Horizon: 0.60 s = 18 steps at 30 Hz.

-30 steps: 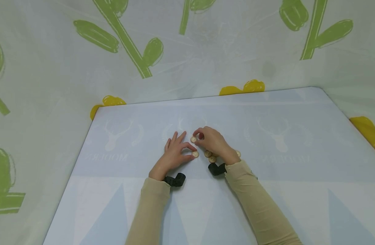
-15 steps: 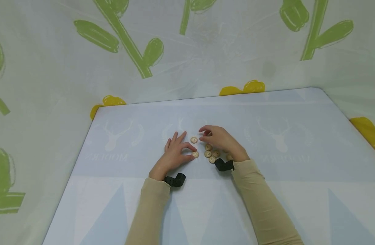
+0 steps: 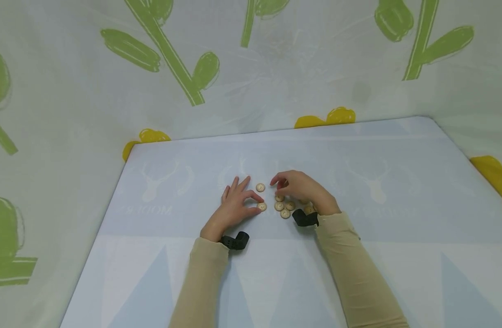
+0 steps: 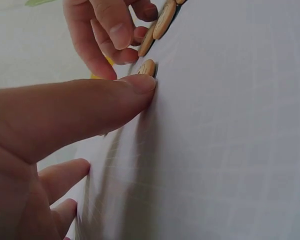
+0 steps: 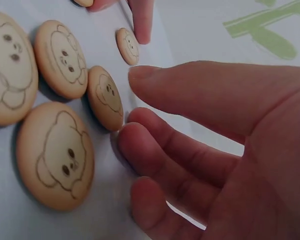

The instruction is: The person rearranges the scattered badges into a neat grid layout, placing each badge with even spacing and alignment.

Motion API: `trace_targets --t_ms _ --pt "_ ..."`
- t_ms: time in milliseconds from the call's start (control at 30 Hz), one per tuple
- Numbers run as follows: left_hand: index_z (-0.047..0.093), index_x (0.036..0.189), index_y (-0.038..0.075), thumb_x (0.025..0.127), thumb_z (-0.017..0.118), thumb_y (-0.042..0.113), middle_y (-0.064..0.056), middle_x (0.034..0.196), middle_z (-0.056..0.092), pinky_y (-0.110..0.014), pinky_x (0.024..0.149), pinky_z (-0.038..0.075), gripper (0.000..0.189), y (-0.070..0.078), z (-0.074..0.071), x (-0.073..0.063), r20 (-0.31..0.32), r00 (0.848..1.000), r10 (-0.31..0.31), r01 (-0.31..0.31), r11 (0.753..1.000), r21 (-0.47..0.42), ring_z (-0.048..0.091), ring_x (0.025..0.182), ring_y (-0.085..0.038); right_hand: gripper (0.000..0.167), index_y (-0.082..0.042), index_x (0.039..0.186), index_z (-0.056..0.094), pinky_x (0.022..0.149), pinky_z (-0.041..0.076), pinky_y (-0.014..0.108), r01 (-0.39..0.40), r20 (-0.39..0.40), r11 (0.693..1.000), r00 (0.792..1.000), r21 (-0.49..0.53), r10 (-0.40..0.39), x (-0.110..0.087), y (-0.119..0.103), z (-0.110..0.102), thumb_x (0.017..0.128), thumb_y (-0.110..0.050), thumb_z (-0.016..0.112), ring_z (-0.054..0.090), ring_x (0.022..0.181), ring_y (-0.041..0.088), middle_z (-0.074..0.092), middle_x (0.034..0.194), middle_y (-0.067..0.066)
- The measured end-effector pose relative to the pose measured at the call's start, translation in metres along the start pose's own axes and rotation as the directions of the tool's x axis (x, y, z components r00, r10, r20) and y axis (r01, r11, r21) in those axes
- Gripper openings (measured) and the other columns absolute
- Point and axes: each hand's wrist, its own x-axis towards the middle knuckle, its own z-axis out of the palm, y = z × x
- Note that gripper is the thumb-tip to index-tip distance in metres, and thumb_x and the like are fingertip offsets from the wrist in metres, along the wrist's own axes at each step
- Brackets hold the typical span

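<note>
Round wooden discs with line-drawn bear faces lie on the table. My left hand [image 3: 233,205] pinches one wooden disc [image 3: 261,207] between thumb and forefinger, flat on the tabletop; the other fingers are spread. In the left wrist view the thumb covers part of this disc [image 4: 148,67]. Just behind it lies a single disc [image 3: 260,187], touched by neither hand. My right hand [image 3: 301,186] hovers at the cluster of discs, thumb and fingers apart and loosely bent. Its fingertips are close to the nearest cluster disc [image 5: 106,97]; whether they touch it is unclear.
Several more discs, one [image 3: 285,213] at the front of the cluster, lie under and beside the right wrist. Each wrist wears a black camera [image 3: 241,240]. The pale table [image 3: 251,282] ends at a white cloth [image 3: 251,91] printed with green leaves.
My right hand has let go of the single back disc and moved right, then its fingers lowered toward the cluster. The left hand stays on its disc.
</note>
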Motion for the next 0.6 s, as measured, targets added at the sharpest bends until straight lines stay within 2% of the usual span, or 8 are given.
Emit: trace_targets --t_ms 267,433,600 --pt "0.065 0.090 0.029 0.077 0.069 0.032 -0.005 0.147 0.017 -0.049 0.103 -0.004 0.014 0.0006 -0.0006 -0.0004 -0.005 1.000 0.004 -0.004 1.000 -0.011 -0.004 0.135 -0.028 0.024 -0.015 0.105 0.063 0.083 0.040 0.038 0.045 0.043 0.999 0.998 -0.031 -0.044 -0.0088 0.0018 -0.0048 0.081 -0.013 0.064 0.050 0.093 0.020 0.057 0.100 0.003" --pt "0.064 0.091 0.029 0.077 0.068 0.031 -0.004 0.147 0.018 -0.049 0.103 -0.004 0.014 -0.0006 -0.0003 -0.0007 -0.006 1.000 0.012 -0.012 1.000 -0.007 -0.004 0.134 -0.029 0.025 -0.015 0.104 0.064 0.079 0.041 0.036 0.077 0.082 0.994 0.994 -0.075 -0.071 -0.0102 0.0006 -0.0061 0.081 -0.007 0.062 0.048 0.089 0.020 0.055 0.097 0.004" --pt "0.064 0.091 0.029 0.077 0.068 0.031 -0.005 0.147 0.018 -0.050 0.103 -0.003 0.015 -0.0018 0.0005 -0.0004 -0.009 1.000 0.022 -0.022 1.000 0.008 -0.003 0.134 -0.029 0.022 -0.017 0.098 0.065 0.074 0.040 0.034 0.113 0.093 0.986 0.990 -0.120 -0.102 -0.0079 0.0018 -0.0043 0.079 -0.006 0.062 0.047 0.084 0.019 0.054 0.091 0.003"
